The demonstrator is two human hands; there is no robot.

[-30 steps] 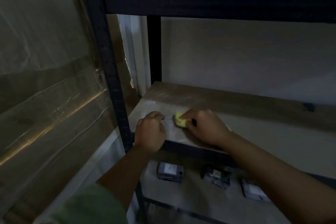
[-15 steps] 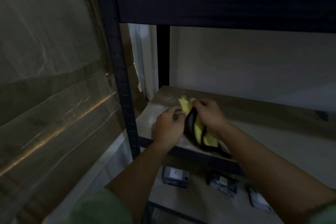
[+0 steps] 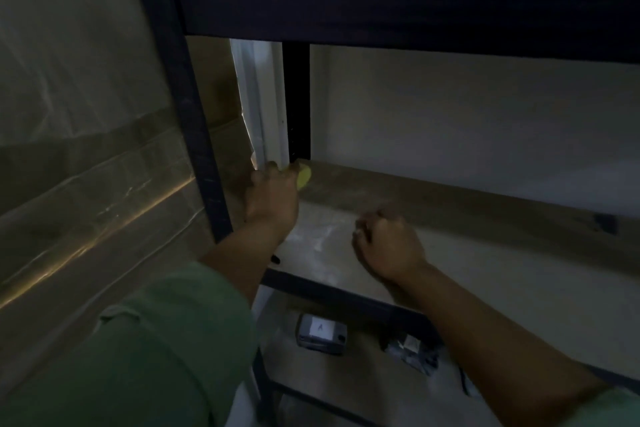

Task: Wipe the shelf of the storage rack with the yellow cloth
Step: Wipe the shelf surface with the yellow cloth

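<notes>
My left hand [image 3: 272, 199] grips the crumpled yellow cloth [image 3: 304, 176] at the back-left corner of the dusty wooden shelf [image 3: 485, 236] of the dark metal rack [image 3: 194, 135]. My right hand [image 3: 388, 243] rests fisted, holding nothing visible. A small grey box [image 3: 322, 333] lies on the lower shelf.

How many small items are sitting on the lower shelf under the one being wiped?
2 clearly visible: a grey boxy device with a white label toward the left, and a dark crumpled packet to its right. The right forearm covers the shelf farther right, so more may be hidden there.
</notes>
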